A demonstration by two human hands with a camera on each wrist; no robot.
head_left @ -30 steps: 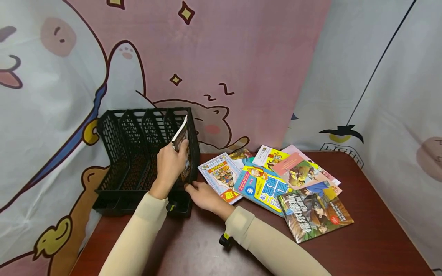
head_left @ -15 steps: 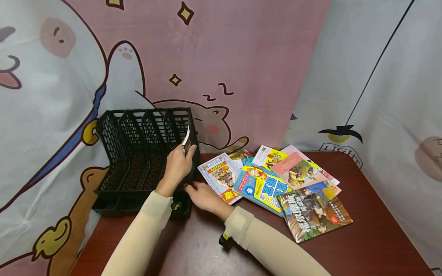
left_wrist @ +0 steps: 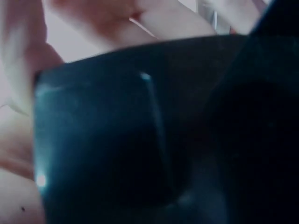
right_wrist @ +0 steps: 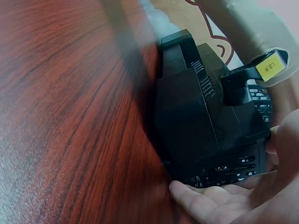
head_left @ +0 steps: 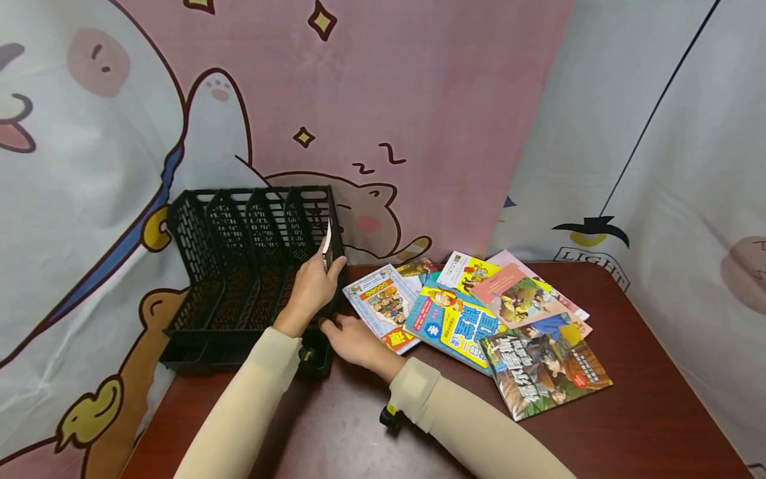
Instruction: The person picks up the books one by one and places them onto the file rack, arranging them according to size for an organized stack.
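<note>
My left hand [head_left: 314, 286] grips a thin book [head_left: 328, 246] by its near edge, thumb on one cover and fingers on the other. The book stands upright inside the rightmost slot of a black file rack [head_left: 239, 349]; its lower part is hidden behind the hand and the rack. In the left wrist view, dark plastic fills most of the picture, with blurred fingers [left_wrist: 112, 23] behind it. My right hand [head_left: 356, 340] rests against the rack's outer right side near the front corner. In the right wrist view, its fingers [right_wrist: 196, 200] lie along the low part of that wall.
Several picture books lie overlapping right of the rack: a blue-edged one [head_left: 383, 306], a blue and yellow one [head_left: 449, 322], a pink one [head_left: 514, 296] and a dark green one [head_left: 547, 366]. A printed curtain [head_left: 443, 133] hangs behind the reddish-brown table [head_left: 652, 399].
My left hand has moved right and slightly forward, and the book has gone down deeper into the rightmost slot. The right hand has stayed at the rack's side.
</note>
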